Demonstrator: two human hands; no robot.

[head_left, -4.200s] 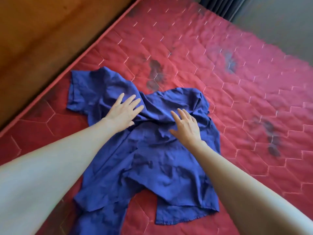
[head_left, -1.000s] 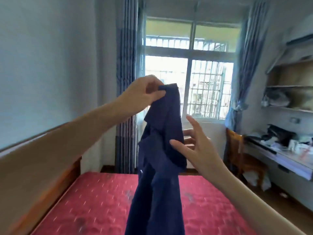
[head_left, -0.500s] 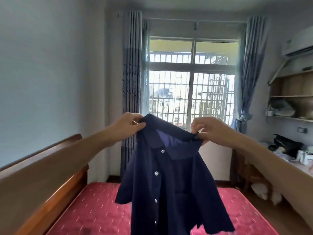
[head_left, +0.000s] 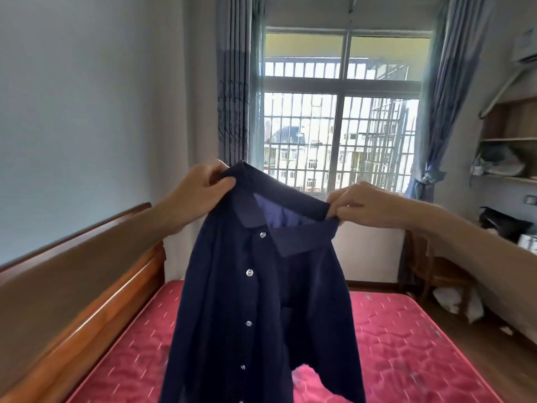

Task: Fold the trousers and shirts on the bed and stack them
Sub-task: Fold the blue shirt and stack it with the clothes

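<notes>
Above the bed (head_left: 406, 359): shirt (head_left: 261, 301) hangs buttoned, left hand (head_left: 203, 190) and right hand (head_left: 366, 205) each pinching a shoulder. Step: straightening before folding. Next: lay it flat, likely face-down.

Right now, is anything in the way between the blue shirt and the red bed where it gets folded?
Nothing visible. The left hand and right hand pinch the navy shirt at its shoulders, and it hangs freely over the red mattress. The part behind the shirt is hidden.
</notes>
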